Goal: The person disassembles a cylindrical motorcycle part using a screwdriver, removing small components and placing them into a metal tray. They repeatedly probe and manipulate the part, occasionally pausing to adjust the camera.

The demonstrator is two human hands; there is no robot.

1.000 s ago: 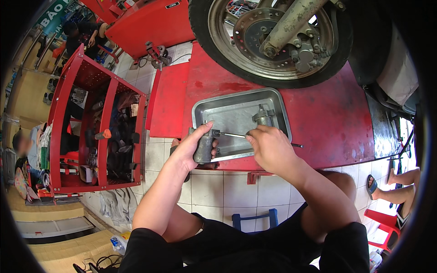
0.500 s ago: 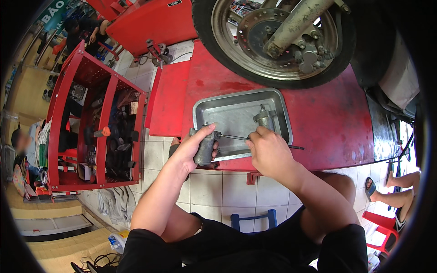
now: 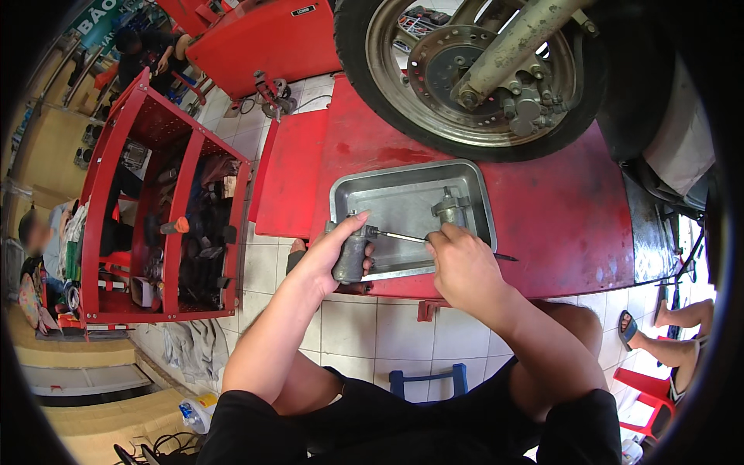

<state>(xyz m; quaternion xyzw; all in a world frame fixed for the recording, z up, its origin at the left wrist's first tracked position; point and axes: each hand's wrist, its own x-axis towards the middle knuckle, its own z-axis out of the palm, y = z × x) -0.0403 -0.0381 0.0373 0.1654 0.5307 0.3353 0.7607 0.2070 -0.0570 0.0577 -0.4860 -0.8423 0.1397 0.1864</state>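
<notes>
My left hand (image 3: 333,249) is closed around a grey cylindrical metal part (image 3: 350,263), which looks like a small starter motor, held upright over the tray's near left corner. A slim metal rod tool (image 3: 401,236) reaches sideways to the fitting near the part's top. My right hand (image 3: 461,260) grips this rod tool, its fingers wrapped around the middle; the dark far end sticks out to the right. Behind the right hand, a similar grey cylindrical part (image 3: 449,208) stands in the shallow metal tray (image 3: 487,201), partly hidden by the fingers.
The tray lies on a red lift platform (image 3: 558,225). Beyond it stands a motorcycle front wheel (image 3: 372,116). A red shelf cart (image 3: 91,232) with tools is at left. A blue stool (image 3: 428,376) is below. People sit at far left and right.
The view has shifted slightly, so the platform and wheel sit a little lower. Both hands keep their hold on the cylindrical part and the rod tool, with hardly any movement.
</notes>
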